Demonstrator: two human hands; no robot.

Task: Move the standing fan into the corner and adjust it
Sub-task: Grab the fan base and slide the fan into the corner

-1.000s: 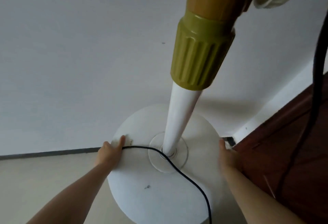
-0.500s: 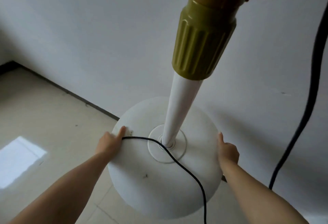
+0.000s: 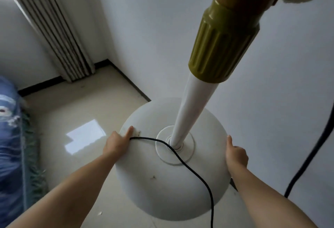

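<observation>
Fan base | left hand, right hand grip rim | fan head cropped

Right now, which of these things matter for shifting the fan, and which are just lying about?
Part of the job:
fan base
white pole
olive collar
thin cord
left hand
right hand

Just lying about:
curtain
blue bundle

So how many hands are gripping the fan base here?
2. The left hand holds the left edge of the fan base, by the cord; the right hand holds the right edge. The fingers under the rim are hidden.
</observation>
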